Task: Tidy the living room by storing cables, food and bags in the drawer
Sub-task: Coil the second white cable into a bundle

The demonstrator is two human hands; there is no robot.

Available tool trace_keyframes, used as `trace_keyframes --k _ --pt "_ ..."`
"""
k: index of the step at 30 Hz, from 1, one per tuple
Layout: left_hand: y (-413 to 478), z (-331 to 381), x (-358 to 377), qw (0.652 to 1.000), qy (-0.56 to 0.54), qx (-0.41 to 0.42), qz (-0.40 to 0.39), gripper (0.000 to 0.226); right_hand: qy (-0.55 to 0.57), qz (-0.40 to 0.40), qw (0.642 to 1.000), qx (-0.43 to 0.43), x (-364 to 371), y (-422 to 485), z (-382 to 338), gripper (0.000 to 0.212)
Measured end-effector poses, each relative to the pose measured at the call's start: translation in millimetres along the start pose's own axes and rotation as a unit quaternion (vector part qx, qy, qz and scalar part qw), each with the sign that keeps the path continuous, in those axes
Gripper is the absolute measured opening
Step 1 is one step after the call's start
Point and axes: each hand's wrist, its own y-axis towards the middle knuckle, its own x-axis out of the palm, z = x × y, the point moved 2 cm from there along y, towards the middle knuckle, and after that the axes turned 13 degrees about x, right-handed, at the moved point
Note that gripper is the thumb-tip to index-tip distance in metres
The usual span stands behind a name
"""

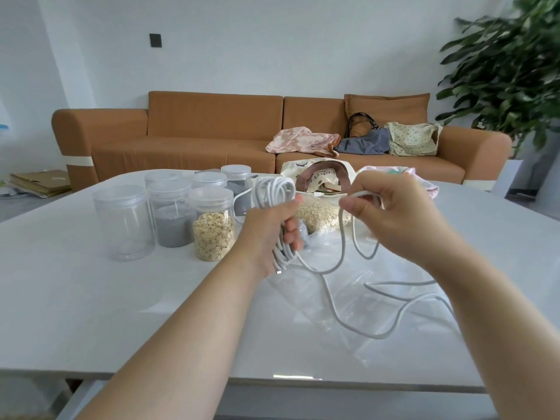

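My left hand (pixel 274 228) grips a coiled bundle of white cable (pixel 274 189) above the white table (pixel 91 292). My right hand (pixel 391 207) pinches a strand of the same cable, whose loose end (pixel 394 301) trails in loops over the tabletop. Several clear lidded jars (pixel 124 222) stand at the left, some holding oats (pixel 213 234) and grey powder (pixel 172 225). A clear bag of oats (pixel 321 215) lies behind my hands. A cream tote bag with brown handles (pixel 321 177) and a pink pouch (pixel 424 183) rest at the table's far edge.
Clear plastic bags (pixel 348 301) lie flat on the table under the cable. An orange sofa (pixel 194 137) behind carries a pink bag (pixel 300 140), a blue bag (pixel 366 140) and a cream dotted bag (pixel 413 139). A plant (pixel 509 71) stands right; cardboard (pixel 39 181) lies left.
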Motion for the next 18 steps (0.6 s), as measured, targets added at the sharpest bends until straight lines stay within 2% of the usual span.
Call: trace_keyframes --k 5,8,10,12,14,18 --pt "-12.1 -6.6 14.3 0.972 0.046 -0.125 -0.195 0.052 0.058 0.080 0.995 -0.027 -4.3 -0.5 -0.8 0.015" --pt "-17.6 -10.0 18.0 0.937 0.014 -0.176 -0.301 0.079 0.086 0.100 0.991 -0.035 -4.3 0.2 -2.9 0.017" --pt "-21.1 -11.1 17.7 0.907 0.014 -0.190 -0.377 0.085 0.090 0.110 0.989 -0.032 -2.9 -0.7 -5.1 0.020" --pt "-25.0 -12.4 18.3 0.882 0.038 -0.191 -0.428 0.080 0.075 0.113 0.990 -0.030 0.6 -2.1 -6.4 0.017" --pt "-28.6 -12.5 19.5 0.871 0.070 -0.195 -0.445 0.069 0.072 0.108 0.991 -0.017 4.6 -2.9 -5.9 0.013" --pt "-32.0 -9.1 20.5 0.862 0.126 -0.196 -0.450 0.029 0.066 0.123 0.990 -0.010 9.3 -2.2 -4.1 0.019"
